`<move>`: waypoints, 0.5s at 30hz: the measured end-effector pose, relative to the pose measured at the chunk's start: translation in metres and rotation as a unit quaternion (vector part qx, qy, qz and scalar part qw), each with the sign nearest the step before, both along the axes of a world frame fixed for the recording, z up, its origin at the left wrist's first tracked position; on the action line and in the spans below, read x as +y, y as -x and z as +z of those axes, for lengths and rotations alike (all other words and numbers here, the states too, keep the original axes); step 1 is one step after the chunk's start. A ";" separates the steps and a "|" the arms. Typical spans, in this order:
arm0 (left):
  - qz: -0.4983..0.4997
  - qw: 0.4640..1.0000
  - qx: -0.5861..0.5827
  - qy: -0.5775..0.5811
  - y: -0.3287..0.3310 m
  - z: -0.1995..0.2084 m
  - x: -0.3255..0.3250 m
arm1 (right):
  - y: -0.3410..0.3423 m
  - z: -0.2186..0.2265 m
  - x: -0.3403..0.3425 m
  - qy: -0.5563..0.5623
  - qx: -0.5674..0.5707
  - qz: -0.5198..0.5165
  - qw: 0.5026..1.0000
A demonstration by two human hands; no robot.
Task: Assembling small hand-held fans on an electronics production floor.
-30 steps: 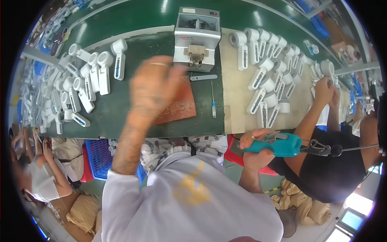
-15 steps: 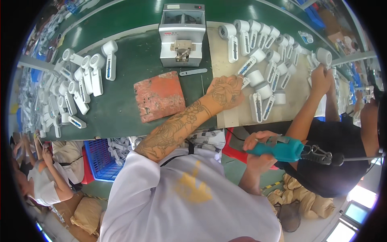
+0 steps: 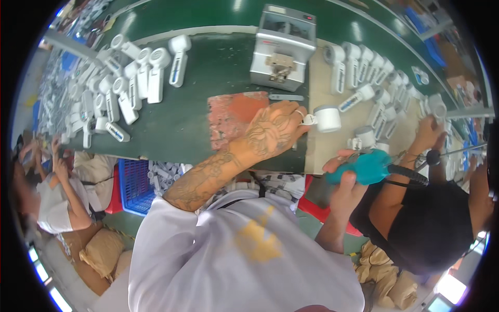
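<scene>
Upright-headed white devices (image 3: pixel 156 77) crowd the far left of the green bench, then comes a scuffed reddish slab (image 3: pixel 228 117), its right side partly behind the left hand (image 3: pixel 273 131). That hand is closed round the handle of another white device (image 3: pixel 328 119) — its cup-shaped head juts out rightward, over the tan sheet (image 3: pixel 318 150). Farther right, the right hand (image 3: pixel 347 191) grips a teal tool (image 3: pixel 368 167) — below more white devices (image 3: pixel 352 63) standing in rows.

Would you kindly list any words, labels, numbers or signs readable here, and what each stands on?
Silver machine: red print on its front, too small and blurred to read.
Pale label and red display on its top: too small to read.
Yellow shirt print: no readable words.
</scene>
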State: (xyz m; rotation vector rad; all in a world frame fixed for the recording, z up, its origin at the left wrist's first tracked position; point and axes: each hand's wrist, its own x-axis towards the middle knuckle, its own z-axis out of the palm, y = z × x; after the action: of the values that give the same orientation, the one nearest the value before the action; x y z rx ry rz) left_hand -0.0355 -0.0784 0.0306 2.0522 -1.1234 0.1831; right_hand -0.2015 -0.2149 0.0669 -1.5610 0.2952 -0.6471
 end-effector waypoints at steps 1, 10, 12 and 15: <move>-0.002 1.000 -0.002 -0.016 -0.003 0.004 0.016 | -0.006 -0.001 0.001 -0.014 0.002 0.011 1.000; 0.012 0.999 0.041 0.011 -0.038 -0.022 0.078 | -0.152 0.021 0.029 -0.086 -0.175 0.097 0.976; 0.009 0.999 0.052 0.002 -0.034 -0.015 0.079 | -0.191 0.022 0.032 -0.032 -0.208 0.090 0.974; -0.009 0.999 -0.016 -0.038 -0.035 -0.017 0.085 | -0.223 0.015 0.037 -0.003 -0.203 0.092 0.975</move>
State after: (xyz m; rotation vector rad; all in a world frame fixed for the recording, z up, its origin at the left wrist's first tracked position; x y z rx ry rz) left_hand -0.0008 0.0066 0.0140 2.1124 -1.1854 0.1663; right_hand 0.0213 -0.1776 0.0824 -1.3924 -0.1538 -0.7991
